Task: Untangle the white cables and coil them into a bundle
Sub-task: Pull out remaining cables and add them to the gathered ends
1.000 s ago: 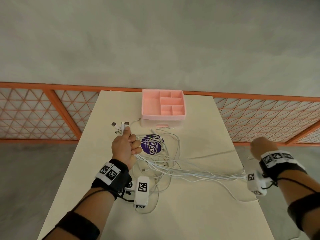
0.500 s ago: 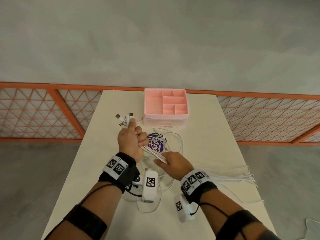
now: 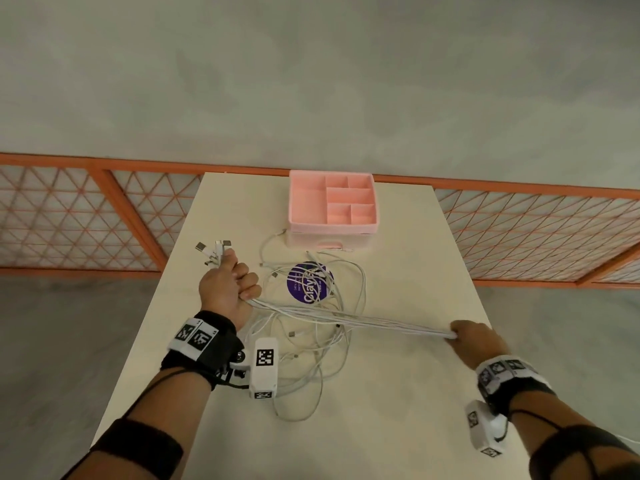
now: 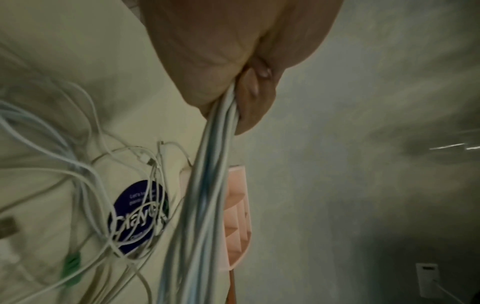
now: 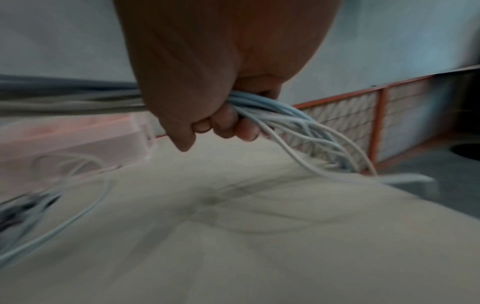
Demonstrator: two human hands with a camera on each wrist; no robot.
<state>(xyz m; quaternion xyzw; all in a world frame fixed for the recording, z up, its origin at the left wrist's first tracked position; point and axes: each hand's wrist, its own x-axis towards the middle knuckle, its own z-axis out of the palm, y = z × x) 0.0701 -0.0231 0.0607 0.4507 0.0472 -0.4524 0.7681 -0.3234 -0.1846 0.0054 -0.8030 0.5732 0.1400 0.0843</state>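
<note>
Several white cables (image 3: 349, 318) stretch as one taut strand across the beige table (image 3: 398, 427). My left hand (image 3: 230, 289) grips them in a fist near their plug ends (image 3: 214, 251), which stick out above the knuckles. In the left wrist view the white cables (image 4: 207, 185) run out from under the curled fingers (image 4: 249, 98). My right hand (image 3: 474, 341) grips the same strand at the table's right side; its wrist view shows the cables (image 5: 272, 111) passing through the fist. Loose cable loops (image 3: 311, 368) lie tangled between the hands.
A pink compartment organiser (image 3: 332, 209) stands at the table's far edge. A round purple sticker (image 3: 310, 282) lies under the loops. An orange lattice railing (image 3: 69, 216) runs behind the table, with grey floor beyond both side edges.
My right hand took hold of the cables beside my left hand, then slid out to the right along them, pulling the strand straight. The left hand stayed put.
</note>
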